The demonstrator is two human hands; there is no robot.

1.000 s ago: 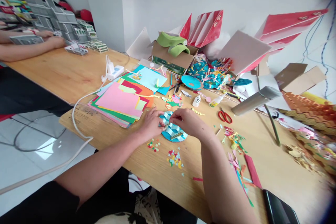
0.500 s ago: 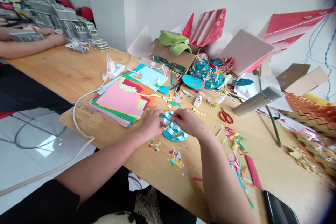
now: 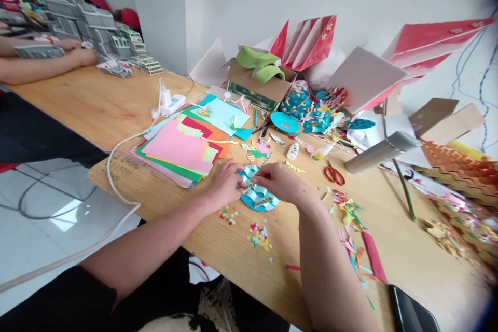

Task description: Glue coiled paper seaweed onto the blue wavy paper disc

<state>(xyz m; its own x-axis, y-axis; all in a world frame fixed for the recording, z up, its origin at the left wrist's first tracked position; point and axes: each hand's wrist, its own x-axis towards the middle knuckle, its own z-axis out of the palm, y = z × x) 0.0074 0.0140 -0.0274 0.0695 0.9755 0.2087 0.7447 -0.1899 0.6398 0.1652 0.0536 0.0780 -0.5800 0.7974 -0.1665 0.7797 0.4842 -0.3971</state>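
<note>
Left hand [image 3: 224, 184] and right hand [image 3: 278, 182] together above surface [image 3: 218, 249], fingertips pinching wavy pale-blue paper strips [image 3: 254, 192] on blue paper disc [image 3: 268, 204]. Disc flat on surface, just right of colored paper stack [image 3: 175, 148]. Paper confetti [image 3: 259, 236] scattered below hands. Red scissors [image 3: 333, 175] and glue bottle [image 3: 293, 151] farther off, right of hands. Other person's hands [image 3: 80, 56] at far end of surface.

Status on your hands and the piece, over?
Left hand and right hand pinching wavy paper strips on blue paper disc. Stack of coloured paper beside left hand. Paper confetti below disc.
</note>
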